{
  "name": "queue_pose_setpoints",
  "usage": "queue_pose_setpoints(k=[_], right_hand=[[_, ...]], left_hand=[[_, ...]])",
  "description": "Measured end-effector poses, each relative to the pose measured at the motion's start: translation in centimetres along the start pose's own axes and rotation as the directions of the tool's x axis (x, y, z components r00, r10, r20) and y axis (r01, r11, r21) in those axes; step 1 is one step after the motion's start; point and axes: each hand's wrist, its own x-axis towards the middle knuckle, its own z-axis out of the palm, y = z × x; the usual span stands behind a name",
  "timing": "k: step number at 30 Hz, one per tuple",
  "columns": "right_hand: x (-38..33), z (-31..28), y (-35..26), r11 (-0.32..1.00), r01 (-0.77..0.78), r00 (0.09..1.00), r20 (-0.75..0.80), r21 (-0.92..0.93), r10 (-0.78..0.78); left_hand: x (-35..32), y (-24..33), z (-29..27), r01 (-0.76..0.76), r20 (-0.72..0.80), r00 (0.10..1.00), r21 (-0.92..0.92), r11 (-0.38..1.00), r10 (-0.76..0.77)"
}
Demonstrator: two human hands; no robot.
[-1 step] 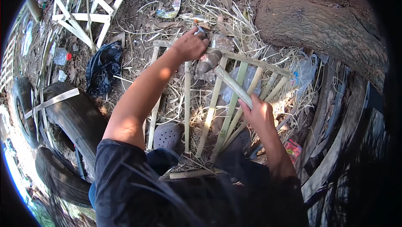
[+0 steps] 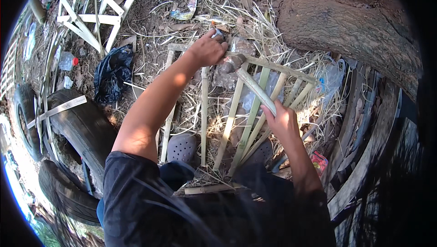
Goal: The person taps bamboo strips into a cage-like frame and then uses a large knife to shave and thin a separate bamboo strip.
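Shifted slightly toward one o'clock since the earlier frame, in the head view, is the head of the hammer [image 2: 256, 88]. At three o'clock, its handle is gripped by the closed right hand [image 2: 283, 118]. At twelve o'clock, the left hand [image 2: 208, 50] is placed over the upper end of the slatted frame [image 2: 204, 115], with fingers curled; whether something is held cannot be told. This pale frame is seen about the centre. At ten o'clock, a black plastic bag [image 2: 113, 74] is seen; at two, a tree trunk [image 2: 346, 21].
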Motion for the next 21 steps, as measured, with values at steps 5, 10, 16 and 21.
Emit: queue_pose_setpoints(k=[5, 10, 16, 21], right_hand=[[-1.9, 0.2, 0.1, 0.995, 0.089, 0.995, -0.040, 0.039, -0.088], [-1.5, 0.3, 0.0, 0.993, 0.091, 0.996, 0.012, 0.078, -0.093], [-1.3, -0.4, 0.3, 0.996, 0.082, 0.996, 0.037, 0.033, -0.083], [-0.2, 0.0, 0.8, 0.995, 0.094, 0.995, 0.013, -0.018, -0.094]], left_hand=[[-0.2, -0.1, 0.4, -0.029, 0.010, 1.000, -0.022, 0.999, 0.029], [0.0, 0.1, 0.8, -0.027, -0.018, 0.999, -0.005, 1.000, 0.027], [0.4, 0.2, 1.0, -0.047, 0.087, 0.995, -0.009, 0.999, 0.047], [0.1, 0.6, 0.0, -0.010, 0.086, 0.996, -0.071, 0.997, 0.016]])
